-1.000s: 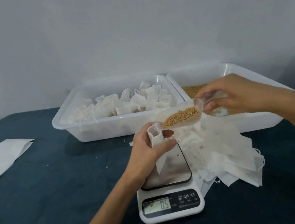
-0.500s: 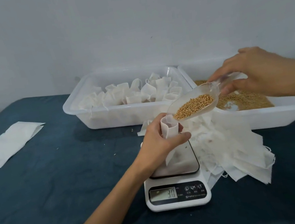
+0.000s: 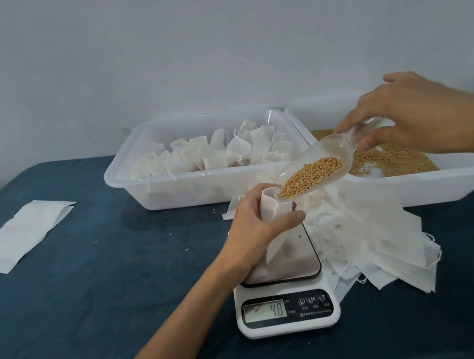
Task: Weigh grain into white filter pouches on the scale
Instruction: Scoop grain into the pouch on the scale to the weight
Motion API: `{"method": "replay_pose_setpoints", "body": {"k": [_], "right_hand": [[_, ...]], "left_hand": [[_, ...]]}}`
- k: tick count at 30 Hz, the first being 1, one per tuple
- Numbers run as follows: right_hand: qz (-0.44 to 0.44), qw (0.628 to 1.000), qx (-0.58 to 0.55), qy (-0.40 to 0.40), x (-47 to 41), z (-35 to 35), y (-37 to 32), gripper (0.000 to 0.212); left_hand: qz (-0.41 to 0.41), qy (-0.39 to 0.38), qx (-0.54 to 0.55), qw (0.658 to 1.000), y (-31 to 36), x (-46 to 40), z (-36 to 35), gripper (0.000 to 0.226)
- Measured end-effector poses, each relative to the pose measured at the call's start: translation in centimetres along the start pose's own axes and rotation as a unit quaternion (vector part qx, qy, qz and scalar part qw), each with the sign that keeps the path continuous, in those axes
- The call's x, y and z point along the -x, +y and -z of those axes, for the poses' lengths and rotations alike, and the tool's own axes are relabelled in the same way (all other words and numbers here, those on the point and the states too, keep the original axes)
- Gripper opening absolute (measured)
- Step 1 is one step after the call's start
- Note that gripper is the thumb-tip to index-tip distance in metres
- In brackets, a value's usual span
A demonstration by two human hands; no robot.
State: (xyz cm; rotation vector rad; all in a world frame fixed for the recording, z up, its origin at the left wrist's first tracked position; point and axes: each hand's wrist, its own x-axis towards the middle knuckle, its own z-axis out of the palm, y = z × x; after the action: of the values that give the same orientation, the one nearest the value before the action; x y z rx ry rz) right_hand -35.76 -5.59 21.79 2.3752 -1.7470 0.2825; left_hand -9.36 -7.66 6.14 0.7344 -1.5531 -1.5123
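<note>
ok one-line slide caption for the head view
Left hand holds pouch on scale; right hand tips scoop of grain.

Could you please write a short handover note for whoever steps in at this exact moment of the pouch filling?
Left hand: grips the open pouch upright on the scale.
Right hand: holds the clear scoop by its handle, loaded with grain, lip at the pouch mouth.
Display seems to read 4.8.
Filled pouches sit in the left tub; loose grain in the right tub; empty pouches piled right of the scale.
Done: scoop loaded and positioned.
Left: pour to target weight, close the pouch, put it with the filled ones, and repeat.
</note>
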Motion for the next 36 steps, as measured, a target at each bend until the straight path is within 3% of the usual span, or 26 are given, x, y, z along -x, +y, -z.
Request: {"method": "replay_pose_setpoints", "body": {"k": [10,14,27,36], "right_hand": [[-0.002,1.0,0.004,-0.002,-0.1,-0.4,-0.1,0.033],[0.004,1.0,0.015,0.001,-0.1,-0.3,-0.1,0.035],[-0.002,1.0,0.018,0.0,-0.2,-0.4,-0.6,0.035],[0.001,0.999,0.032,0.005,-0.4,-0.5,-0.8,0.036]], "left_hand": [[0.024,-0.056,-0.022,0.998,0.4,-1.3,1.4,0.045],[0.017,-0.068,-0.019,0.997,-0.3,-0.9,1.3,0.038],[0.027,-0.052,-0.018,0.998,-0.3,-1.0,1.7,0.065],[0.015,-0.06,-0.006,0.998,-0.2,-1.0,1.7,0.053]]}}
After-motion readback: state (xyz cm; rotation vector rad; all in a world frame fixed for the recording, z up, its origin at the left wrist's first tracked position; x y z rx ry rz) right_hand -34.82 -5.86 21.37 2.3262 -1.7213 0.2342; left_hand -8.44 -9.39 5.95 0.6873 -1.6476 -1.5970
